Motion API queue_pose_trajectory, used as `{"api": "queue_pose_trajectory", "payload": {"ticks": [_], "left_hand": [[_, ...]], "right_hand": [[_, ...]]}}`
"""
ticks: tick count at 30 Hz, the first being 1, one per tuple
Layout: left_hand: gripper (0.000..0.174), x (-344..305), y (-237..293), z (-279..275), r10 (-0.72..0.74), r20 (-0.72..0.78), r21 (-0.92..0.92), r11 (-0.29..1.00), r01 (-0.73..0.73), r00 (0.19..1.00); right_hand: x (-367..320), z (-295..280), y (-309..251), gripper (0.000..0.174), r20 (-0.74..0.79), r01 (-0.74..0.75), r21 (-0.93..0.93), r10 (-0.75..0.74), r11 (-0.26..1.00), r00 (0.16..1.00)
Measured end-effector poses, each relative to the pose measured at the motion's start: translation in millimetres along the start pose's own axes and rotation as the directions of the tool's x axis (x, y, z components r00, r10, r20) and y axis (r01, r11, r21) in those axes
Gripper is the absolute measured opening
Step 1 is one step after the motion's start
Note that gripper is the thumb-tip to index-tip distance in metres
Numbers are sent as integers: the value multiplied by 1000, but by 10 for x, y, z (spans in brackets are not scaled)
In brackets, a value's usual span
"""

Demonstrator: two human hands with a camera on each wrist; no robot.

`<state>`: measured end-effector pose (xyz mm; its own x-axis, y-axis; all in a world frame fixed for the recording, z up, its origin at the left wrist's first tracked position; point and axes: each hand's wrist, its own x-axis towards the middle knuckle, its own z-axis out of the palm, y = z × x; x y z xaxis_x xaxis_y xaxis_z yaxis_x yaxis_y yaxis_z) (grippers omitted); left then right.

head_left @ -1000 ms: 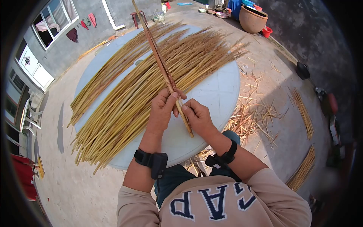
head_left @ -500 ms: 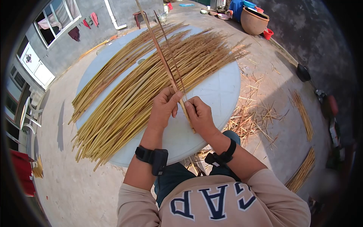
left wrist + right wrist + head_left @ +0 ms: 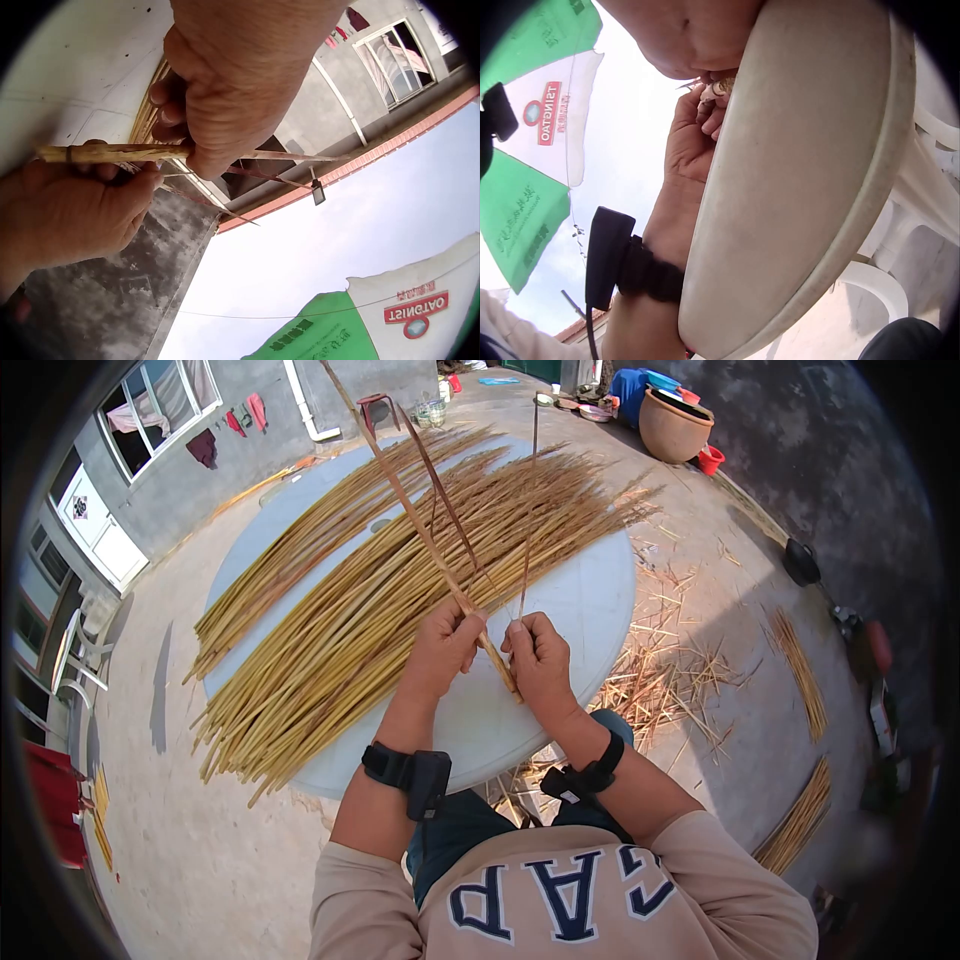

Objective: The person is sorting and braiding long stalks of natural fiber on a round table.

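A long tan stalk [image 3: 420,525] slants up from my hands over the round white table [image 3: 575,605]. My left hand [image 3: 447,645] grips the stalk near its cut end [image 3: 112,153]. My right hand [image 3: 535,655] pinches a thin brown strip [image 3: 527,530] that has peeled away from the stalk and stands up to the right of it. A second loose strip [image 3: 445,500] hangs between stalk and strip. In the right wrist view the table's rim [image 3: 802,195] hides most of both hands; only the left hand [image 3: 697,142] shows.
Two big heaps of yellow stalks [image 3: 380,590] cover the left and middle of the table. Straw scraps [image 3: 670,680] litter the ground to the right, with small bundles [image 3: 800,660] beyond. A clay pot [image 3: 672,412] stands at the back. A house wall with windows [image 3: 150,400] lies left.
The right hand has pulled a thin strip off the stalk and drawn it away to the right, so the strip now stands well apart. The left hand keeps its grip.
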<state>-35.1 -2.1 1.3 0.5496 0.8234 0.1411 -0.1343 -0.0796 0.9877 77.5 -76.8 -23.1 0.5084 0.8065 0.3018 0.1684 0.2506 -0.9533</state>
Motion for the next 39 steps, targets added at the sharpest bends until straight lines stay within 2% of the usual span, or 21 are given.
{"api": "queue_pose_trajectory", "payload": {"ticks": [1,3,4,5,7,11,13,14,15,17,18,20,21,23,25,26,29,32,36,38,39], "left_hand": [[11,3,-7,-15,1,-2,0,1000,-1,1000],[12,11,-16,-56,3,-87,-166,986,-18,996],[12,15,-6,-78,2,-90,-168,986,-18,996],[12,25,7,-109,22,-108,-215,976,-45,994],[12,28,2,-141,41,-128,-258,963,-73,991],[13,11,59,-142,11,-35,-312,950,-21,999],[13,-11,90,-121,-18,-1,-313,949,16,1000],[13,-15,85,-110,-20,25,-320,947,27,999],[13,-14,83,-98,-21,52,-325,945,37,998],[13,-25,95,-78,-9,92,-302,953,36,996],[13,-25,94,-67,-1,131,-272,961,37,991],[14,-14,73,-39,-5,159,-274,960,49,987],[14,-17,59,-27,-15,182,-269,961,65,983],[15,-21,40,-31,-19,207,-267,961,75,978],[15,-16,54,-40,-20,223,-262,962,80,974],[15,-21,63,-40,-40,232,-235,967,96,972],[16,-35,75,-42,-62,240,-212,970,115,969],[17,-35,74,-54,-53,238,-227,968,108,970],[18,-47,83,-58,-48,285,-239,964,119,957],[19,-56,78,-59,-53,348,-209,969,132,936],[19,-51,76,-51,-60,410,-179,973,145,910]], "right_hand": [[15,-21,-5,19,2,1,1,-1,1000,1000],[58,-83,-14,20,-40,-86,209,97,974,995],[69,-122,-14,21,-52,-128,310,151,942,987],[80,-153,-10,21,-48,-130,309,152,942,987],[111,-228,-2,21,-143,-93,462,178,882,974],[278,-622,-111,18,-318,34,544,169,838,933],[431,-960,-147,17,-474,197,542,103,817,874],[478,-1121,-200,19,-532,269,587,113,763,839],[559,-1365,-99,23,-503,320,730,157,605,850],[607,-1596,-85,31,-401,264,895,387,360,830],[589,-1561,-120,31,-406,268,892,381,364,831],[443,-1317,-204,38,-303,95,871,375,483,876],[336,-1169,-223,37,-205,11,849,310,528,928],[121,-827,-387,28,-73,-95,644,185,759,980],[-23,-609,-471,18,78,-97,258,80,961,994],[-74,-537,-471,17,149,-64,64,53,996,987],[-193,-410,-480,19,322,110,-128,-64,986,945],[-230,-367,-335,19,423,136,-272,-9,953,906],[-132,-300,-309,26,287,114,-243,-41,963,957],[-74,-257,-283,35,154,-81,5,79,997,985],[-32,-237,-303,35,150,-76,5,75,997,986]]}}
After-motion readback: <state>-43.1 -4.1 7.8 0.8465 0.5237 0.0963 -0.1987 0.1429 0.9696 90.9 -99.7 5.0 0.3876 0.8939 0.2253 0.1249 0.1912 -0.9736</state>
